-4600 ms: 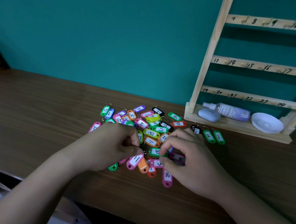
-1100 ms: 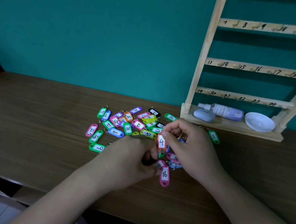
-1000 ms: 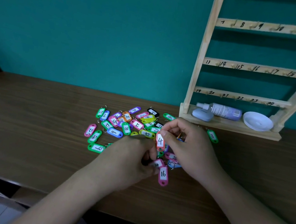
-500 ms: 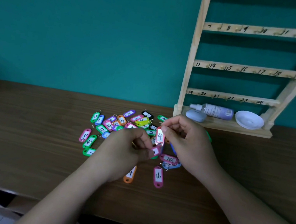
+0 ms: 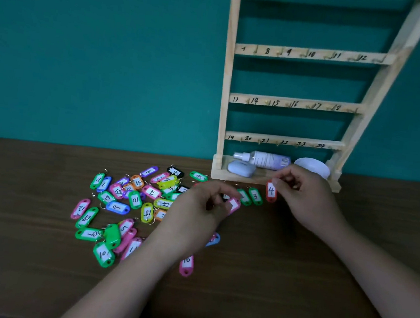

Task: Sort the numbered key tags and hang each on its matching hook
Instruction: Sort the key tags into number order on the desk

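Desk (image 5: 281,283): tag 4 (image 5: 270,191) now rackward

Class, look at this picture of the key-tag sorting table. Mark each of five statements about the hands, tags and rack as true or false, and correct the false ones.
1. The right hand holds the red tag numbered 4. True.
2. The left hand is empty. False: it pinches a pink tag.
3. Tags already hang on the hooks numbered 7 to 12 of the wooden rack. False: the visible hooks are bare.
4. A spray bottle lies on its side on the rack's bottom shelf. True.
5. The pink tag numbered 16 lies on the wooden table, nearer the person than the main pile. True.
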Motion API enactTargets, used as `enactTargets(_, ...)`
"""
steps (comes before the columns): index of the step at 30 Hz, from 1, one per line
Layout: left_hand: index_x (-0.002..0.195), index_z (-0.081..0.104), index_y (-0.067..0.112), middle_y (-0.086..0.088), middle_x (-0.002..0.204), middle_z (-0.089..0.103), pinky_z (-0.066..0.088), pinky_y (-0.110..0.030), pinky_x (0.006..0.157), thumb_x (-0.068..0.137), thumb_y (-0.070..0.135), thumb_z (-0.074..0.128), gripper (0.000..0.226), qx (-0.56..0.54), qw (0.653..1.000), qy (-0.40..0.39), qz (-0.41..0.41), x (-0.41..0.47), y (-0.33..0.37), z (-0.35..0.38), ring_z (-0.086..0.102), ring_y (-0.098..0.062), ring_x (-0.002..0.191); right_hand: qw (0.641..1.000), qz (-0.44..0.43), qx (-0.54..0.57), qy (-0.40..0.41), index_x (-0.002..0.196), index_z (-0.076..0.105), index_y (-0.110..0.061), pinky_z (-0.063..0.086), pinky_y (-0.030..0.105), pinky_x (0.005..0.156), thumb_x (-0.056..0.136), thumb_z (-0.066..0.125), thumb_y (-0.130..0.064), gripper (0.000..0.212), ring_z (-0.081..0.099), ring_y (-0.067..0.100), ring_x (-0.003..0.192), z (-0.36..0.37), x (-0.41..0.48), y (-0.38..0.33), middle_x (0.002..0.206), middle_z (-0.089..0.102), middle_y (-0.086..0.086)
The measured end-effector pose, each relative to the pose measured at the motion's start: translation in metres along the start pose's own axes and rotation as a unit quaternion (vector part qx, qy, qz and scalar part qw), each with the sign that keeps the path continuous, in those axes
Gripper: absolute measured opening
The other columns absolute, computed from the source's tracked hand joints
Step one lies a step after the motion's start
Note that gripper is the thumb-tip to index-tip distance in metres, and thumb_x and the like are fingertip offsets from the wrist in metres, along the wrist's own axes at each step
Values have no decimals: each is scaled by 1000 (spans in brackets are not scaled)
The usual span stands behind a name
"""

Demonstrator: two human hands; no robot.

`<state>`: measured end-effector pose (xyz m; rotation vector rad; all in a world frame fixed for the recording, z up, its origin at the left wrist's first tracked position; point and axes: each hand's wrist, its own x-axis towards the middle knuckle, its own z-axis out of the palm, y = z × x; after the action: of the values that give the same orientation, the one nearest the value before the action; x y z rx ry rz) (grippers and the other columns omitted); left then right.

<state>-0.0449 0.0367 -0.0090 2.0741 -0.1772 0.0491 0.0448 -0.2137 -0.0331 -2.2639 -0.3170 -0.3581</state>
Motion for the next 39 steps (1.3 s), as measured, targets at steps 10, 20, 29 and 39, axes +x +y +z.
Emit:
enactTargets(10, 113, 73, 44, 3, 86, 63, 40, -19, 53, 106, 29, 60, 21, -18, 999, 32, -10, 15, 6, 18, 49, -1, 57, 999, 21, -33, -27, 91, 70, -38, 43, 16, 72, 100, 72, -22, 19, 63, -9, 92, 4, 10, 22, 90, 72, -18)
enactTargets(20, 101, 70, 33, 8, 77, 75, 45, -24, 57, 101, 19, 69, 14, -22, 998, 55, -3, 19, 7, 23, 58, 0, 58, 999, -4, -44, 1, 95, 69, -37, 40, 8, 74, 99, 72, -21, 17, 60, -14, 97, 1, 5, 12, 91, 68, -23)
enactTargets(29, 95, 77, 32, 10, 80, 76, 59, -42, 81, 98, 25, 74, 8, -26, 993, 111, 12, 19, 4, 20, 72, -9, 81, 986, -79, 101, -108, 103, 73, -41, 43, 13, 75, 98, 75, -35, 7, 68, 5, 95, 13, -19, -26, 97, 74, -17)
enactTargets(39, 98, 78, 32, 18, 85, 78, 59, -28, 83, 97, 21, 76, 12, -26, 994, 99, 36, 21, 1, 22, 72, 3, 87, 971, -25, 181, -151, 106, 76, -30, 56, 49, 97, 93, 83, -24, 16, 74, 12, 98, 13, -19, -26, 98, 80, -5)
